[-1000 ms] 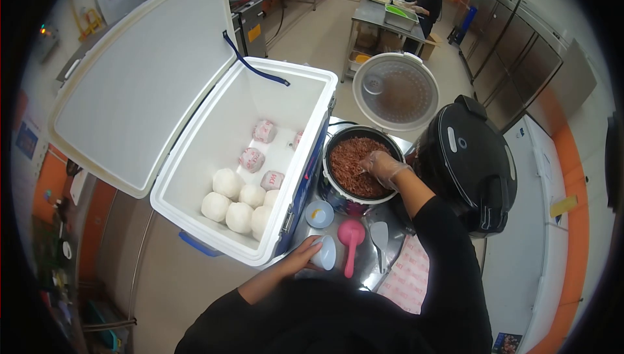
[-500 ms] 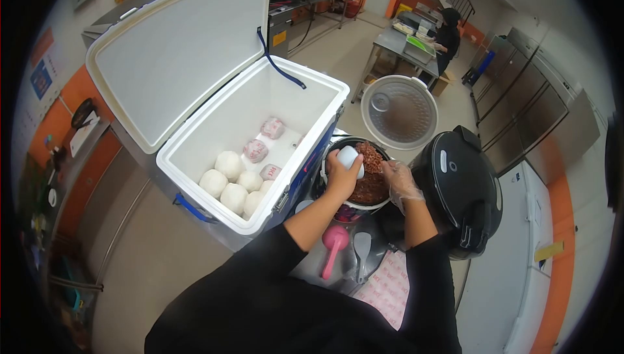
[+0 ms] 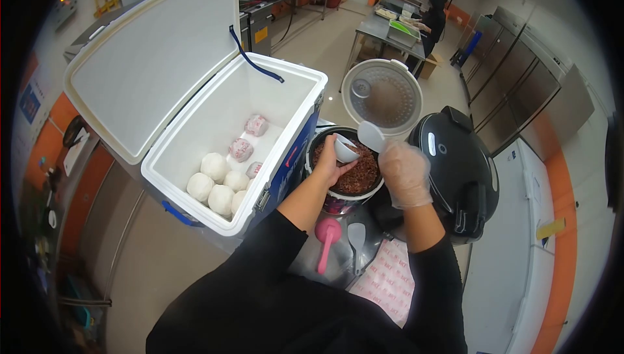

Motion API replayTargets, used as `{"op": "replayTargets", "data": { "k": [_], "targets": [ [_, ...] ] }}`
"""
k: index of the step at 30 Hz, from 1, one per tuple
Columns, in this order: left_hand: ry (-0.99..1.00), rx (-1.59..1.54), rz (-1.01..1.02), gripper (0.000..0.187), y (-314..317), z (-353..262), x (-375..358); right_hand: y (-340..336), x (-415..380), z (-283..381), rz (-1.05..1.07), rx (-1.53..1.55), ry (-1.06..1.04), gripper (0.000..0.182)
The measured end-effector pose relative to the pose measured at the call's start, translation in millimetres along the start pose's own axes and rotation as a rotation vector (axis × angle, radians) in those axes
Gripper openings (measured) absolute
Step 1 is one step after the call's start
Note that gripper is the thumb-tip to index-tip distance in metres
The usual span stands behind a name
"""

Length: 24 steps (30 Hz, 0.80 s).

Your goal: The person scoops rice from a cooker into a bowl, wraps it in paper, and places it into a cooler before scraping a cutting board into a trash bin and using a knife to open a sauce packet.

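My left hand (image 3: 329,164) grips a small white bowl (image 3: 346,150), tilted, over an open pot (image 3: 310,159) of reddish-brown cooked rice (image 3: 359,176). In my right hand (image 3: 405,175), covered by a clear plastic glove, is a white rice paddle (image 3: 371,137), its blade raised above the pot's far edge near the bowl. The inside of the bowl shows only partly. In front of the pot, a pink ladle (image 3: 328,232) and a second white rice paddle (image 3: 356,237) lie on the metal surface.
An open cooler box (image 3: 305,76) at left holds several white balls (image 3: 214,167) and pink-printed wrapped ones (image 3: 241,150). A black cooker (image 3: 455,165) stands at right. Beyond the pot is an upright lid (image 3: 383,96). Printed paper (image 3: 388,279) lies in front. Another person (image 3: 434,22) works behind.
My right hand has risen from the rice, and the paddle now shows above the pot. The bowl has turned so its opening shows. The view has shifted slightly right.
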<state>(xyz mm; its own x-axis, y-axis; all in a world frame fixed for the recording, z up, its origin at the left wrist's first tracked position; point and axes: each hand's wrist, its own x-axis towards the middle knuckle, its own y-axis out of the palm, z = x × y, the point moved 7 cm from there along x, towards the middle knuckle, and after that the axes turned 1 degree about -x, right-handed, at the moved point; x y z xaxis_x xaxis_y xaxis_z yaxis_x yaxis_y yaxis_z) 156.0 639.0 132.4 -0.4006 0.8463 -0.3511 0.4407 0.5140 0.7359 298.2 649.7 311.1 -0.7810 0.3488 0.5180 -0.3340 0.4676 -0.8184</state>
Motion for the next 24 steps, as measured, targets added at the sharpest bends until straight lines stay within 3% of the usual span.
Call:
{"op": "replayTargets", "data": {
  "k": [2, 3, 4, 7, 11, 14, 16, 18, 20, 24],
  "targets": [
    [0.015, -0.017, -0.038, 0.051, -2, -8, -6, -4, 3, -8, 0.104, -0.211, 0.082, 0.012],
    [0.042, -0.053, -0.020, 0.053, 0, -14, -10, 3, 3, -14, 0.248, -0.081, 0.118, 0.010],
    [0.069, -0.089, -0.002, 0.054, 0, -18, -13, 8, 4, -12, 0.254, -0.078, 0.120, 0.010],
    [0.154, -0.091, -0.014, 0.056, 4, -30, -22, 54, -11, -3, 0.862, 0.027, 0.304, 0.025],
    [0.291, -0.148, -0.041, 0.056, 1, -40, -31, 113, -20, 10, 0.884, 0.115, 0.332, 0.027],
    [0.388, -0.166, -0.080, 0.058, -8, -40, -50, 140, -22, 23, 0.861, 0.207, 0.239, 0.028],
    [0.470, -0.104, -0.090, 0.060, -11, -38, -77, 140, -19, 27, 0.839, 0.309, 0.341, 0.028],
    [0.425, -0.097, -0.099, 0.060, -24, -26, -94, 158, -19, 26, 0.782, 0.316, 0.247, 0.028],
    [0.310, -0.100, -0.044, 0.060, -33, -12, -109, 158, -12, 36, 0.724, 0.340, 0.023, 0.032],
    [0.243, -0.042, -0.076, 0.060, -51, 0, -130, 170, -13, 34, 0.679, 0.498, 0.049, 0.035]
  ]
}}
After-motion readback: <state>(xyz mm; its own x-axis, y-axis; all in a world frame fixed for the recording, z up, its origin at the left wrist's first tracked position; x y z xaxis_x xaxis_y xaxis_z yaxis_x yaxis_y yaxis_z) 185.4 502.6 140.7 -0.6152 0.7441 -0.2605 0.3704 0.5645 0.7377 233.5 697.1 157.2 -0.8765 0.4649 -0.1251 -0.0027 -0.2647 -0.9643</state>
